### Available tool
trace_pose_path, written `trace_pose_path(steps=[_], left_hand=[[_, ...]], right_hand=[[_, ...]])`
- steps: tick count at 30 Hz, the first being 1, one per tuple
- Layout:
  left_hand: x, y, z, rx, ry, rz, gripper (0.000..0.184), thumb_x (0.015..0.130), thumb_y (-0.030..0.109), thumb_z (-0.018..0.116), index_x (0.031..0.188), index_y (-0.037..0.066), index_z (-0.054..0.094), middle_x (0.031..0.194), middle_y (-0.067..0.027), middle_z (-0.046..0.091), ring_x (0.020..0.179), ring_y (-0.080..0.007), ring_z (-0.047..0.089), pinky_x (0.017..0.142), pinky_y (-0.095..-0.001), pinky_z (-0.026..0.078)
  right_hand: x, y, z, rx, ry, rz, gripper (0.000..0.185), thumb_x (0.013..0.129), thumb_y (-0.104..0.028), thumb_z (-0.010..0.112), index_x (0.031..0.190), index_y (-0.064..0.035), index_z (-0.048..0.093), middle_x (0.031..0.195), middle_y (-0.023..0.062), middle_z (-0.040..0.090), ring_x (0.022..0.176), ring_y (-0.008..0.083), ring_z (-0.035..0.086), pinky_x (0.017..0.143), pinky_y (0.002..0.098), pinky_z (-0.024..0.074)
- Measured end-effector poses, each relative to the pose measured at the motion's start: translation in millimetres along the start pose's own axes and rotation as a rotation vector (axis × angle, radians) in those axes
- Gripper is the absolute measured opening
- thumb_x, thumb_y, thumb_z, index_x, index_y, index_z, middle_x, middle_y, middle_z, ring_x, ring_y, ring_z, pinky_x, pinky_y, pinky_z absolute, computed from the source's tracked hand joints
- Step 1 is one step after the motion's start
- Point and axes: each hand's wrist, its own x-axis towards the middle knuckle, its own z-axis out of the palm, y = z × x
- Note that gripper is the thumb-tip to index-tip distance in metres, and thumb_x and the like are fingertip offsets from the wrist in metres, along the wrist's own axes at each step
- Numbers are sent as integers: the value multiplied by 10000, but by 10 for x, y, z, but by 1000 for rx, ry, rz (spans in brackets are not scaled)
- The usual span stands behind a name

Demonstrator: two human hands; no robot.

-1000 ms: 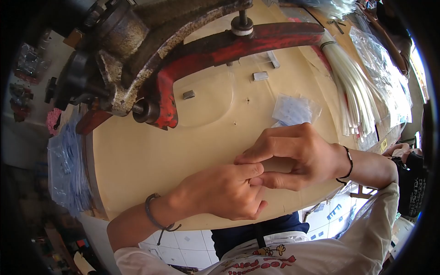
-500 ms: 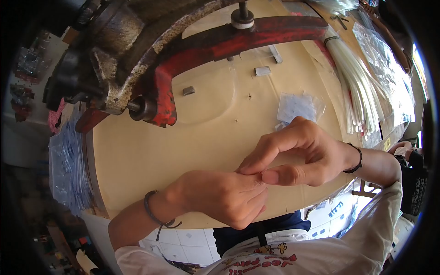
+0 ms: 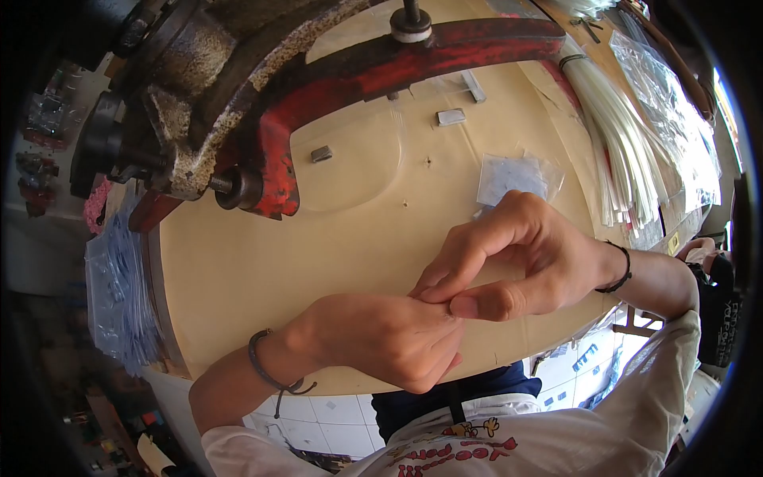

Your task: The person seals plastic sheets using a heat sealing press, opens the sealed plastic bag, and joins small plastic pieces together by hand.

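Both hands meet over the near part of the tan tabletop (image 3: 262, 278). My left hand (image 3: 389, 338) is closed, its back turned up and its fingers curled under. The thumb and index finger of my right hand (image 3: 517, 262) pinch at the left fingertips. Whatever lies between the fingers is hidden or too small to name. Beyond my right hand rests a small clear plastic bag (image 3: 513, 179). Farther off lie a small metal block (image 3: 451, 118) and a darker one (image 3: 321, 153).
A red and black iron machine (image 3: 274, 143) reaches over the table from the upper left. Plastic bags (image 3: 119, 294) hang at the left edge. A bundle of pale strips (image 3: 616, 143) and clear plastic sheets (image 3: 660, 111) lie at the right.
My left fingers have curled further under. My right hand has shifted slightly right, its thumb now lying over the left fingertips. The machine appears slightly farther left and higher in view.
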Motion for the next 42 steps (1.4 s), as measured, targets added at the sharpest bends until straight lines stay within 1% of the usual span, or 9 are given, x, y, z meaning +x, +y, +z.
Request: trace_pose_path(steps=[5, 8, 11, 14, 23, 29, 35, 38, 42], left_hand=[[-9, 14, 17, -1, -11, 13, 331, 766, 159, 655, 498, 101, 469, 527, 9, 447, 556, -134, 471, 574, -270, 421], [9, -7, 25, 42, -16, 7, 435, 881, 264, 559, 524, 125, 353, 520, 2, 375, 482, -123, 410, 563, -227, 379], [1, 2, 32, 40, -20, 4, 438, 883, 265, 558, 521, 126, 353, 518, 2, 375, 480, -124, 408, 562, -227, 379], [2, 14, 14, -16, -20, 13, 342, 778, 173, 658, 494, 97, 485, 529, 5, 473, 559, -138, 482, 575, -273, 437], [37, 1, -23, 26, -56, 41, 366, 791, 223, 671, 497, 86, 503, 536, 5, 481, 583, -141, 490, 586, -281, 444], [27, 19, 0, -14, -62, 31, 376, 794, 218, 673, 491, 89, 493, 530, 6, 472, 580, -141, 482, 581, -278, 441], [15, 30, 20, -29, -52, 31, 376, 790, 196, 669, 485, 94, 474, 523, 6, 465, 557, -136, 478, 563, -277, 432], [12, 11, 48, -8, -36, 52, 418, 876, 234, 575, 506, 114, 422, 517, 8, 432, 496, -126, 454, 536, -241, 401], [38, 2, 5, -6, -56, 43, 426, 884, 231, 574, 508, 115, 411, 515, 9, 418, 491, -117, 453, 522, -230, 389]], right_hand=[[5, -21, 8, 24, 14, 26, 229, 890, -5, 656, 1093, 86, 709, 1078, 150, 749, 1059, 188, 702, 974, 308, 545], [14, -47, 12, 11, 13, 38, 226, 878, -1, 656, 1079, 86, 713, 1081, 152, 749, 1056, 189, 703, 973, 306, 544], [11, -47, 10, 12, 15, 45, 219, 878, -8, 661, 1069, 85, 716, 1079, 154, 750, 1052, 188, 704, 969, 304, 544], [14, -55, 10, 11, 13, 55, 214, 882, -14, 660, 1063, 85, 716, 1082, 156, 750, 1052, 188, 703, 965, 306, 544], [11, -11, 4, 37, 3, 25, 207, 882, -15, 650, 1043, 99, 713, 1048, 148, 752, 1000, 168, 700, 931, 298, 548], [22, -72, 10, -38, 18, 72, 207, 861, 3, 642, 1031, 90, 721, 1015, 134, 759, 969, 147, 700, 909, 286, 554], [32, -101, 16, -27, 21, 97, 201, 850, 7, 655, 1020, 89, 724, 1009, 129, 760, 963, 144, 700, 906, 282, 555], [34, -96, 14, -37, 20, 91, 198, 849, 5, 659, 1016, 89, 725, 1004, 127, 760, 958, 144, 700, 905, 281, 555], [32, -87, 15, -38, 19, 94, 199, 849, 3, 661, 1016, 89, 725, 997, 125, 760, 947, 140, 700, 897, 279, 557]])
